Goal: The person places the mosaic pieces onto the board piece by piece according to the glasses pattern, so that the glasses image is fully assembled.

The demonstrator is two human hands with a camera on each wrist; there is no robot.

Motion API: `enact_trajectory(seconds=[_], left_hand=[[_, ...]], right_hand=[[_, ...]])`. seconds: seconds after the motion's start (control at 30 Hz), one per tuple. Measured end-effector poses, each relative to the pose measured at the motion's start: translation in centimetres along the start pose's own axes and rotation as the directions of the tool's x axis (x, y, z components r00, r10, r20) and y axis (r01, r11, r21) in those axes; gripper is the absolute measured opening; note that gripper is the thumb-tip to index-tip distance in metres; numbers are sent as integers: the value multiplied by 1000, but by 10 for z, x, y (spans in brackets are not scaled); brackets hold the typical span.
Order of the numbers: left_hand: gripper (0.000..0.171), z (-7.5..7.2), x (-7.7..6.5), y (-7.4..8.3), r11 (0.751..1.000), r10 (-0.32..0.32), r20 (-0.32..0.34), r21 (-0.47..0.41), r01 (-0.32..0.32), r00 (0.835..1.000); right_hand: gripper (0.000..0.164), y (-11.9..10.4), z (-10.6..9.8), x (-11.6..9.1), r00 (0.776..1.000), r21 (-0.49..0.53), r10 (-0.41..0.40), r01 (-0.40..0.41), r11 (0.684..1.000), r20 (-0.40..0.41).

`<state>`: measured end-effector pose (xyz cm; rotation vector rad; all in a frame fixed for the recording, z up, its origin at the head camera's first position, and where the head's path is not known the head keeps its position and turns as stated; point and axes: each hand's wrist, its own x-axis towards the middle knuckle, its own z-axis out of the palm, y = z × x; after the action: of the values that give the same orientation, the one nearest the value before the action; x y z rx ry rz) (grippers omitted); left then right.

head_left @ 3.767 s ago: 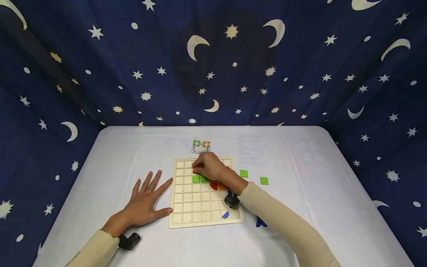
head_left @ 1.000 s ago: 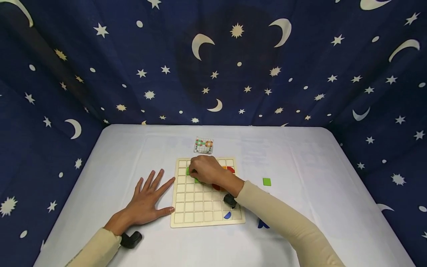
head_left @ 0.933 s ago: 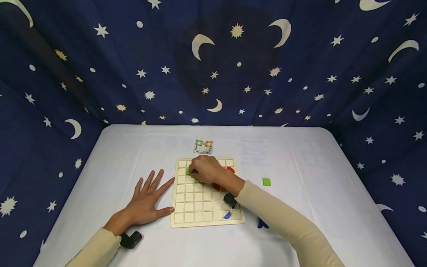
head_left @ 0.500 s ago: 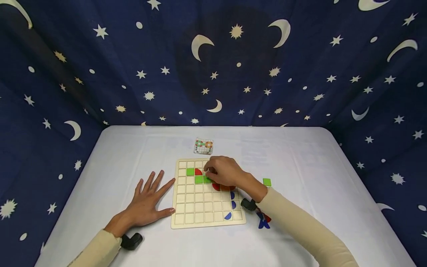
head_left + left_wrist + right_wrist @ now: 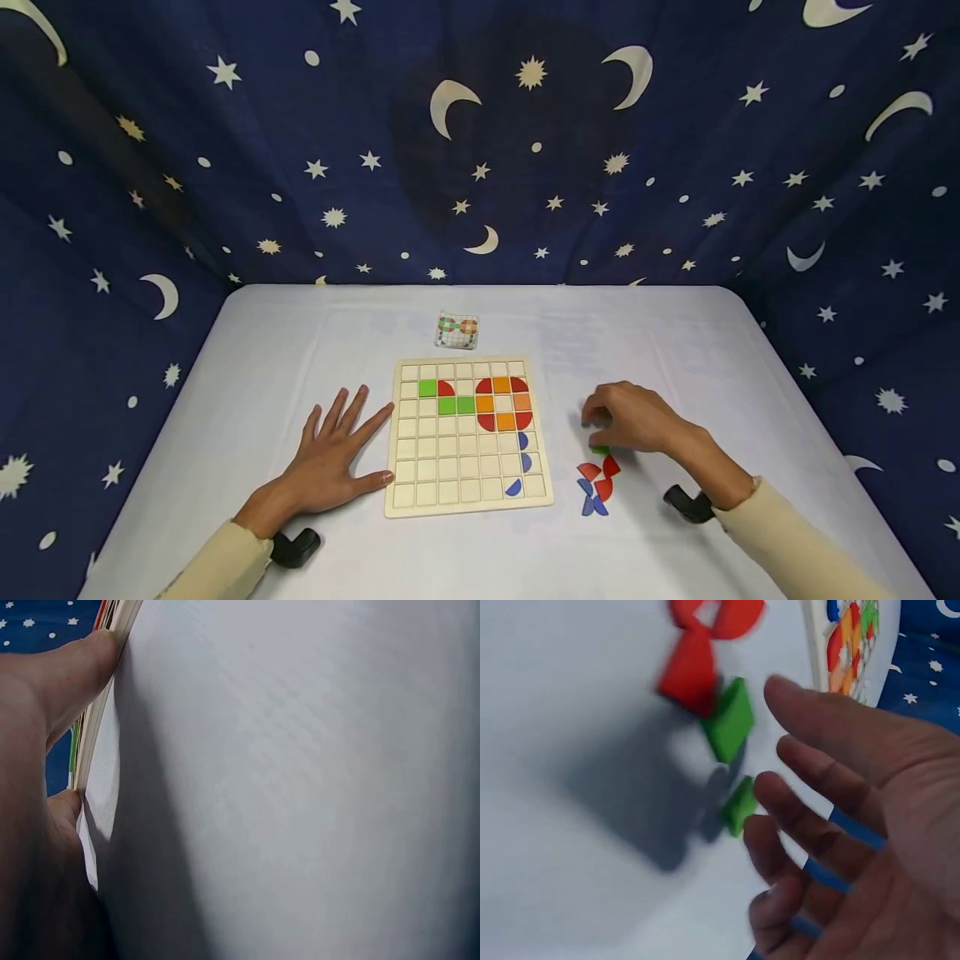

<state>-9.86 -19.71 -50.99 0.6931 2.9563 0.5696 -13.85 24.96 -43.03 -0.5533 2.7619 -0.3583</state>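
Observation:
My left hand (image 5: 330, 462) lies spread on the table, its thumb and index fingertip touching the left edge of a pale wooden grid board (image 5: 427, 471). In the left wrist view, the thumb rests on the edge of the board (image 5: 97, 731). My right hand (image 5: 637, 417) hovers right of the board, fingers loosely bent and holding nothing. Just off its fingertips, the right wrist view shows a green square tile (image 5: 733, 722) and another green tile (image 5: 740, 805). In the head view the hand hides one of them; part of a green tile (image 5: 600, 449) shows below the thumb.
On the board sit green squares (image 5: 447, 406), a red quarter piece (image 5: 446, 388), a ring of red and orange pieces (image 5: 502, 385) and blue pieces (image 5: 522, 441). Loose red pieces (image 5: 603, 489) and blue pieces (image 5: 587, 506) lie right of it. A pattern card (image 5: 457, 331) lies behind.
A green square that lay on the table 3.8 seconds ago now sits at the board's upper left. My right hand has left the board and moved right. The left hand has stayed still.

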Motion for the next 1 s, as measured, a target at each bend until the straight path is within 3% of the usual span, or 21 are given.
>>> enact_trajectory(seconds=[0.17, 0.37, 0.47, 0.6, 0.77, 0.9, 1.0], left_hand=[[91, -2, 0, 3, 1000, -6, 15, 9, 6, 1000], [91, -4, 0, 5, 1000, -4, 12, 16, 4, 1000], [91, -3, -1, 4, 1000, -2, 10, 20, 2, 1000], [91, -2, 0, 4, 1000, -1, 12, 23, 0, 1000], [91, -3, 0, 3, 1000, -1, 12, 21, 1, 1000], [91, -3, 0, 3, 1000, -4, 16, 28, 4, 1000], [91, -2, 0, 2, 1000, -7, 19, 30, 6, 1000]], right_hand=[[31, 10, 7, -33, 997, -48, 70, -68, 997, 37], [28, 16, 24, -47, 997, 29, -64, 65, 997, -33], [26, 17, 27, -46, 992, 46, -117, 119, 992, -46], [30, 17, 26, -41, 984, 81, -177, 177, 981, -8], [30, 15, 23, -30, 966, 181, -256, 247, 952, 26], [23, 8, 16, -17, 967, 305, -253, 240, 922, 5], [14, -2, 5, -2, 971, 366, -231, 240, 899, -68]])
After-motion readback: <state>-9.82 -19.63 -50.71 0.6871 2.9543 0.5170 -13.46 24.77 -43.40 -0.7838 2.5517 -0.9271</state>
